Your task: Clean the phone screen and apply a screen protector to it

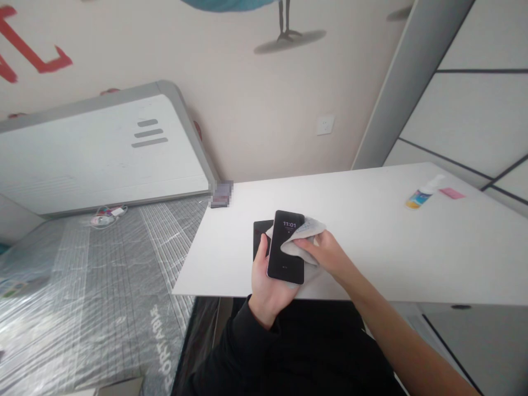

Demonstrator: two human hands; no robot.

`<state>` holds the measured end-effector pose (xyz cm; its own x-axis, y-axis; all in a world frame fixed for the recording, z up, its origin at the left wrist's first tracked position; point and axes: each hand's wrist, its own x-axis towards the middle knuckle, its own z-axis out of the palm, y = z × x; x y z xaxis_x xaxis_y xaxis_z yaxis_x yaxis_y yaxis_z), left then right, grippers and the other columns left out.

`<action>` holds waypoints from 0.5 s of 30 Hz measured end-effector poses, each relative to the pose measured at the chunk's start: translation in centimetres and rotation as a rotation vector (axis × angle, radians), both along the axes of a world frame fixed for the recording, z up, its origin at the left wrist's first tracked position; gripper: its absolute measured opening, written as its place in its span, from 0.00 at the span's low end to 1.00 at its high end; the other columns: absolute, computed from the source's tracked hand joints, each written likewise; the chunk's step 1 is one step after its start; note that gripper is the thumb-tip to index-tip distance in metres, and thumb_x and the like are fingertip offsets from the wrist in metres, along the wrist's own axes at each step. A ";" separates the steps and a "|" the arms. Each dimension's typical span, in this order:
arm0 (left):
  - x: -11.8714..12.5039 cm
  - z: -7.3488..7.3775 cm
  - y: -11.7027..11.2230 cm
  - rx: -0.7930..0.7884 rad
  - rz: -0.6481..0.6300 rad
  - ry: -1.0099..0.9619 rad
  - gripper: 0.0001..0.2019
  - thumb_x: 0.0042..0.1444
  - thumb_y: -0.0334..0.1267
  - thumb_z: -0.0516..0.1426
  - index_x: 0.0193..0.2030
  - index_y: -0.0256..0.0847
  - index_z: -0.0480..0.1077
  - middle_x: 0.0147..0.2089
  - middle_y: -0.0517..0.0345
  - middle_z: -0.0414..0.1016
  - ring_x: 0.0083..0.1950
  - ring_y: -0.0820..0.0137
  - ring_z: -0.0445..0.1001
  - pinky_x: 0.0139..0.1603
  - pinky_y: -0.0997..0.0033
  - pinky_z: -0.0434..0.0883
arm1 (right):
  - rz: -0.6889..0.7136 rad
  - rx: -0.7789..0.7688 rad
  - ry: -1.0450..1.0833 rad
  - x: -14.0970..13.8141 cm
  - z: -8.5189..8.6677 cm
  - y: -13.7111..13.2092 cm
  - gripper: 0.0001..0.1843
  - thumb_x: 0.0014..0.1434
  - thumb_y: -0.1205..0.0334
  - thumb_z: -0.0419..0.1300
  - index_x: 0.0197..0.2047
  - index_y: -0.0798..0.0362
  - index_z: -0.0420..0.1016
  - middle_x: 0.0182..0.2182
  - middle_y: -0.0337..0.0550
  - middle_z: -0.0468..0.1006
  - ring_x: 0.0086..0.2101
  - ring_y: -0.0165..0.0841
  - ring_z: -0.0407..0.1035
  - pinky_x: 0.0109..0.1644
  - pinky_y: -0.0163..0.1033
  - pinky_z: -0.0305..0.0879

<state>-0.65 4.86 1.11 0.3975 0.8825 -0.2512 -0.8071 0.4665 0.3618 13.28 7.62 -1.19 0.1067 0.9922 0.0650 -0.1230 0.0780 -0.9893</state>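
A black smartphone lies screen up in my left hand, its lock screen showing 11:01. My left thumb rests along the phone's left side, and the palm is beneath it. My right hand pinches a pale grey cloth against the phone's right side. Part of the cloth folds over the screen, and some of it shows behind the phone. Under and behind the phone, a flat black object lies on the white table, partly covered by my left hand.
A spray bottle with a blue and yellow label lies toward the table's right side, beside a pink pad. A pixelated item sits at the far left corner. Left of the table is a plastic-wrapped mattress with a cable on it.
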 end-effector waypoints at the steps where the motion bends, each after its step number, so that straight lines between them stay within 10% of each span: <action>1: -0.2 0.0 0.0 -0.018 -0.007 -0.008 0.24 0.73 0.52 0.48 0.52 0.39 0.81 0.52 0.50 0.85 0.61 0.59 0.79 0.71 0.54 0.67 | 0.019 -0.028 0.016 0.4 -0.3 0.3 0.20 0.48 0.47 0.76 0.41 0.47 0.84 0.42 0.45 0.86 0.50 0.49 0.77 0.63 0.56 0.66; 8: -0.6 0.0 -0.1 -0.105 0.051 0.052 0.14 0.68 0.38 0.53 0.46 0.38 0.81 0.47 0.52 0.86 0.49 0.62 0.83 0.64 0.55 0.74 | 0.006 -0.122 0.321 3.6 -1.7 2.0 0.17 0.56 0.46 0.65 0.44 0.46 0.83 0.47 0.45 0.85 0.54 0.47 0.75 0.61 0.53 0.68; 15: -1.4 -0.3 0.7 -0.109 0.135 0.124 0.13 0.66 0.37 0.54 0.42 0.36 0.80 0.39 0.53 0.85 0.38 0.69 0.82 0.45 0.72 0.77 | -0.407 0.190 0.152 3.7 0.2 -0.3 0.08 0.60 0.59 0.62 0.43 0.44 0.79 0.51 0.42 0.80 0.58 0.43 0.71 0.68 0.52 0.60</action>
<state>-2.01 5.55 0.86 0.2376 0.8907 -0.3876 -0.8175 0.3988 0.4154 16.95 7.28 -0.99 0.5072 0.8396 0.1944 -0.1873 0.3276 -0.9261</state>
